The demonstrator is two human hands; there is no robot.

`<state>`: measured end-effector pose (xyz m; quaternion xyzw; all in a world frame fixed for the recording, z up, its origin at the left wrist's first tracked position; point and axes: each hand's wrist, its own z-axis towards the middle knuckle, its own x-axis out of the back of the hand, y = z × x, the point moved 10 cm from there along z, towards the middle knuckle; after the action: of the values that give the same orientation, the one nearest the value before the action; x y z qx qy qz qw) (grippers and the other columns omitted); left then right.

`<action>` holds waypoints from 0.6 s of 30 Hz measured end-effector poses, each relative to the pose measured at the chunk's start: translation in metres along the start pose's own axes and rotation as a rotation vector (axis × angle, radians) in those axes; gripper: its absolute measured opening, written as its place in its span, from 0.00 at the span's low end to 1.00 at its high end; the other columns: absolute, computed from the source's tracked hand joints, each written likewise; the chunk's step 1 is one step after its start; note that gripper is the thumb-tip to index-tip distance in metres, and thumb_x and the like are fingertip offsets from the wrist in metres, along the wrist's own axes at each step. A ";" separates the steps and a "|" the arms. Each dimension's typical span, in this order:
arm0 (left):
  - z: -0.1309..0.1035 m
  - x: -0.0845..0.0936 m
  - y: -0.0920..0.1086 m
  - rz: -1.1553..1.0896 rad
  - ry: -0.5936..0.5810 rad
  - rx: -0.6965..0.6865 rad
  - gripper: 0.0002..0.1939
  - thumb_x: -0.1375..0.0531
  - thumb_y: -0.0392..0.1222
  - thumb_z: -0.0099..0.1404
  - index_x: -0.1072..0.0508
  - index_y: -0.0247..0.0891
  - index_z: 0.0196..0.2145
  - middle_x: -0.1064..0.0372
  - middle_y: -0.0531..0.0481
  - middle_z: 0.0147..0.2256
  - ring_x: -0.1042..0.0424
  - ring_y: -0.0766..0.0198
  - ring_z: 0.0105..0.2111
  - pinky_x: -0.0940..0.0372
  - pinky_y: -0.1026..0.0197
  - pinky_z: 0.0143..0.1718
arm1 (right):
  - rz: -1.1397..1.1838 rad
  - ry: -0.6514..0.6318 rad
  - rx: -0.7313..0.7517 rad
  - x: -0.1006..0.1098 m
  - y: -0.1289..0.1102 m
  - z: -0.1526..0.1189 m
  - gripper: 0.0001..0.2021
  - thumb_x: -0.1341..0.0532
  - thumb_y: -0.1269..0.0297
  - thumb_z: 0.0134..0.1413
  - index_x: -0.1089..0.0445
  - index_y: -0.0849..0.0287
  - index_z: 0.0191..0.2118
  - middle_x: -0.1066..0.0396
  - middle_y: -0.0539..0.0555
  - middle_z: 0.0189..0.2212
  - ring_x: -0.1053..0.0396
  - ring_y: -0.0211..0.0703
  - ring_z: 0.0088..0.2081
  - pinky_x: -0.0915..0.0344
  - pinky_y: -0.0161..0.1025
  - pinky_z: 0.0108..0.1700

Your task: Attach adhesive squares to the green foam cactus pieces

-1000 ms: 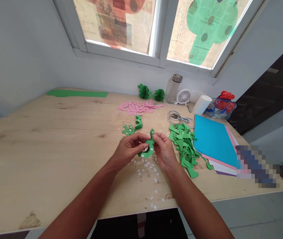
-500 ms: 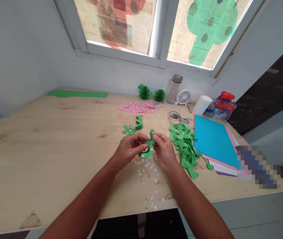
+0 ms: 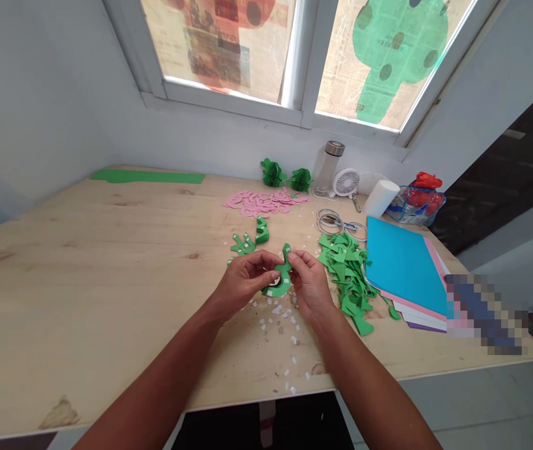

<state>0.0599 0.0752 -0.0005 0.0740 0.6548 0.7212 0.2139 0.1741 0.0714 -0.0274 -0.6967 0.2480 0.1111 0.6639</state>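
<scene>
From where I stand: well left of the green paper scraps [image 3: 347, 275], green paper strip [image 3: 154, 177] | left of scraps, left hand [image 3: 248, 275], grip pinched closed on curved green paper cutout [image 3: 279, 290] | cutout left of scraps, between both hands | just left of scraps, right hand [image 3: 312, 281] pinching cutout's upper end

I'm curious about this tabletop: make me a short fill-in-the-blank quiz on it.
1. The left hand and right hand both hold a ____ shape bearing small white squares.
2. Between the bottle and the white roll stands a small ____.
3. The top sheet of the stack on the right is ____.

Missing words: green; fan; blue.
</scene>
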 end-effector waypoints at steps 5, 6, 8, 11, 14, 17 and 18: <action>0.001 0.005 0.002 0.029 0.024 0.007 0.12 0.33 0.41 0.52 0.25 0.36 0.35 0.30 0.49 0.30 0.31 0.64 0.29 0.33 0.62 0.30 | -0.041 0.009 0.000 0.001 0.000 0.000 0.12 0.31 0.59 0.34 0.29 0.59 0.25 0.35 0.47 0.21 0.44 0.33 0.23 0.47 0.32 0.25; 0.001 0.009 0.003 0.025 0.054 0.001 0.12 0.33 0.41 0.53 0.26 0.36 0.36 0.31 0.49 0.30 0.31 0.64 0.29 0.33 0.62 0.31 | -0.049 0.005 -0.003 0.001 0.000 -0.001 0.12 0.31 0.59 0.34 0.30 0.59 0.24 0.35 0.46 0.20 0.44 0.33 0.23 0.47 0.32 0.25; 0.002 0.017 0.006 -0.002 0.113 -0.014 0.13 0.34 0.41 0.53 0.26 0.36 0.37 0.32 0.51 0.28 0.32 0.65 0.28 0.33 0.62 0.31 | -0.064 -0.013 -0.011 -0.002 0.001 -0.002 0.12 0.31 0.59 0.34 0.30 0.59 0.24 0.35 0.46 0.21 0.44 0.33 0.23 0.46 0.32 0.26; 0.004 0.019 0.006 -0.055 0.113 -0.014 0.15 0.34 0.40 0.54 0.26 0.35 0.40 0.33 0.52 0.26 0.33 0.67 0.27 0.34 0.63 0.30 | -0.073 -0.072 -0.039 -0.009 0.003 -0.004 0.12 0.31 0.58 0.35 0.30 0.59 0.24 0.34 0.47 0.21 0.42 0.33 0.23 0.45 0.33 0.27; 0.005 0.016 0.004 -0.086 0.058 0.006 0.15 0.34 0.39 0.54 0.25 0.36 0.40 0.34 0.53 0.26 0.34 0.68 0.27 0.36 0.65 0.31 | -0.088 -0.120 -0.065 -0.014 0.006 -0.007 0.11 0.31 0.58 0.36 0.29 0.59 0.25 0.33 0.47 0.21 0.41 0.34 0.23 0.44 0.34 0.29; 0.004 0.014 0.002 -0.121 0.025 0.028 0.15 0.33 0.40 0.53 0.24 0.37 0.40 0.35 0.54 0.25 0.35 0.68 0.26 0.37 0.64 0.31 | -0.112 -0.161 -0.074 -0.018 0.007 -0.009 0.10 0.31 0.58 0.37 0.28 0.59 0.25 0.32 0.47 0.21 0.39 0.34 0.24 0.42 0.34 0.30; 0.004 0.014 0.002 -0.137 0.019 0.030 0.16 0.33 0.40 0.53 0.24 0.37 0.41 0.35 0.54 0.24 0.35 0.68 0.26 0.37 0.64 0.30 | -0.120 -0.180 -0.075 -0.019 0.007 -0.010 0.10 0.31 0.59 0.37 0.28 0.59 0.25 0.32 0.47 0.22 0.39 0.34 0.24 0.42 0.34 0.30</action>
<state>0.0485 0.0841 0.0000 0.0252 0.6711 0.6956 0.2552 0.1523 0.0656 -0.0234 -0.7218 0.1411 0.1425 0.6624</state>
